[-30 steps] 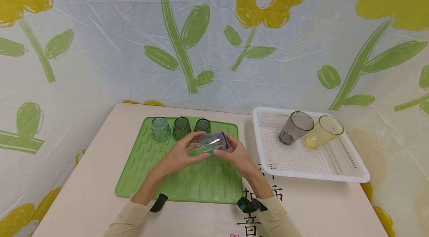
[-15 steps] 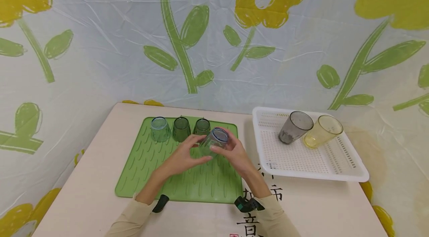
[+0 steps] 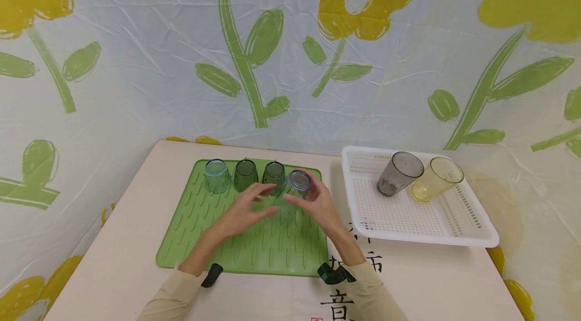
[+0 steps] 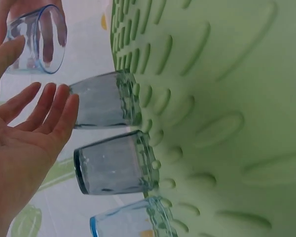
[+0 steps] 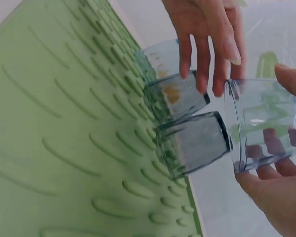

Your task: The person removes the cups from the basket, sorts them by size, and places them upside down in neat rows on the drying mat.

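Note:
My right hand (image 3: pixel 320 205) grips a pale blue drinking glass (image 5: pixel 266 126) around its side, thumb in front and fingers behind. The glass is bottom up, its open rim facing down, and it hangs above the green ridged mat (image 3: pixel 236 250). To its left my left hand (image 3: pixel 242 212) is relaxed, fingers spread and apart from the glass. Three upturned glasses stand in a row at the back of the mat: a light blue glass (image 3: pixel 218 177), a dark grey-green glass (image 3: pixel 246 174) and another dark glass (image 4: pixel 104 101), which is nearest the held one.
A white perforated basket (image 3: pixel 419 237) stands on the table's right side. Inside it lean a grey glass (image 3: pixel 399 174) and a yellow glass (image 3: pixel 436 180). Black lettering (image 3: pixel 338 306) marks the pale table (image 3: pixel 113 270) below the mat. A flowered cloth (image 3: pixel 159 58) hangs behind.
The held glass has turned from lying sideways to bottom up and shifted slightly right. My left fingers have come off it, leaving it in my right hand.

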Demonstrator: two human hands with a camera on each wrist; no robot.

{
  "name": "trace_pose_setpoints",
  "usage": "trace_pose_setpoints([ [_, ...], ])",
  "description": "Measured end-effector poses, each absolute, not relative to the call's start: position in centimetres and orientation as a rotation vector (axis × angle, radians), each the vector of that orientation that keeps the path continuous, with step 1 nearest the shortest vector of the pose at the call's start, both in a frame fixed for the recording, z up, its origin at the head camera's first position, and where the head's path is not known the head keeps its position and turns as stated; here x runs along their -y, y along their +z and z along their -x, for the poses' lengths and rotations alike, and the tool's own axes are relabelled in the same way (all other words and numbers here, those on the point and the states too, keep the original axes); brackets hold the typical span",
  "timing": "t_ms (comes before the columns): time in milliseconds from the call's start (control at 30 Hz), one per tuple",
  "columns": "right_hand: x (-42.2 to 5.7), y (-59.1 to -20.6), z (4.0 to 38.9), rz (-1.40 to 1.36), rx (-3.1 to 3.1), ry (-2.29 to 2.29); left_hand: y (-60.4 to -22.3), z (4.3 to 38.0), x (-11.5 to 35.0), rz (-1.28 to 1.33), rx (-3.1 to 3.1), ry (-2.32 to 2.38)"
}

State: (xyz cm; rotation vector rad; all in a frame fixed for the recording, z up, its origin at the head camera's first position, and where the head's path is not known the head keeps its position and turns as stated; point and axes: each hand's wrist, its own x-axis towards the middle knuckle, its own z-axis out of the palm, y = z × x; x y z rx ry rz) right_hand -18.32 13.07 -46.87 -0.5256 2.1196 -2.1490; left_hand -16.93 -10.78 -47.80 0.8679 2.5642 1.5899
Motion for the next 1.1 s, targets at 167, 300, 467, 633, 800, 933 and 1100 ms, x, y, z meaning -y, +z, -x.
trace_pose_setpoints([
  [167, -13.3, -47.3, 18.9, 0.516, -2.215, -2.151, -48.1, 17.1, 11.6, -0.840, -2.604, 1.604],
  [300, -13.4, -47.6, 19.5, 0.510, -2.244, -2.187, -48.3, 17.3, 12.6, -0.813, -2.674, 1.586],
  [467, -13.4, -48.0, 20.3, 0.489, -2.234, -2.264, -48.7, 17.4, 13.9, -0.790, -2.725, 1.573],
  [633, -13.4, -48.6, 21.2, 0.426, -2.272, -2.286, -49.2, 17.4, 15.3, -0.757, -2.777, 1.554],
  [800, -13.1, -49.1, 21.9, 0.330, -2.392, -2.240, -49.5, 17.3, 16.8, -0.742, -2.848, 1.526],
  [933, -12.7, -47.6, 21.3, 0.285, -2.435, -2.200, -50.1, 17.4, 18.1, -0.700, -2.886, 1.484],
  [1100, -12.8, -48.8, 22.1, 0.254, -2.456, -2.180, -50.8, 17.5, 19.5, -0.684, -2.938, 1.442],
])
